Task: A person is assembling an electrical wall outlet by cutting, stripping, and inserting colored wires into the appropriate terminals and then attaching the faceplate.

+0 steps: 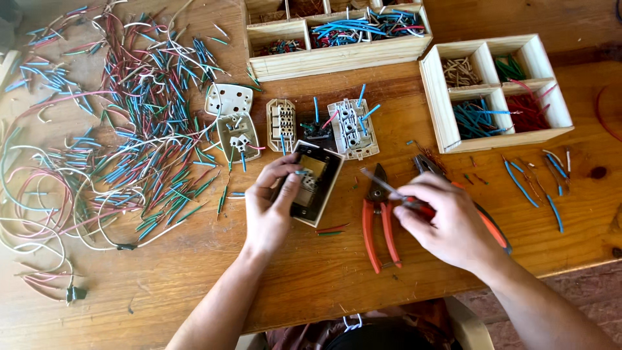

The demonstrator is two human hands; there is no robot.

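Gripping a dark-framed socket plate [315,182] against the wooden table [311,279], the left hand [269,207] has its fingers wrapped round the plate's left edge, with the thumb pressed on the pale insert in its middle. The plate lies tilted, back side up, just below a row of other electrical fittings. The right hand [447,223] is closed round a thin screwdriver [389,189] with a red handle; its metal shaft points left and up toward the plate, the tip well short of it. The shaft crosses over the head of a pair of red-handled pliers [379,223], which lie on the table between the two hands. A second tool with orange and black handles [483,220] lies partly hidden under the right hand.

Above the plate sit a white socket cover [228,99], a beige socket insert [239,138], a beige terminal block [281,124] and a white socket body [352,128] with blue wire stubs sticking out. To the left, a wide scatter of cut wire pieces [142,129] in blue, green, red and white covers the table. At the top stands a long wooden tray [337,61] holding blue and red wires, and to the right a four-part wooden box [447,123] holds pale, green, blue and red pieces in separate compartments. A few loose blue wire bits [521,188] lie right of the hands.
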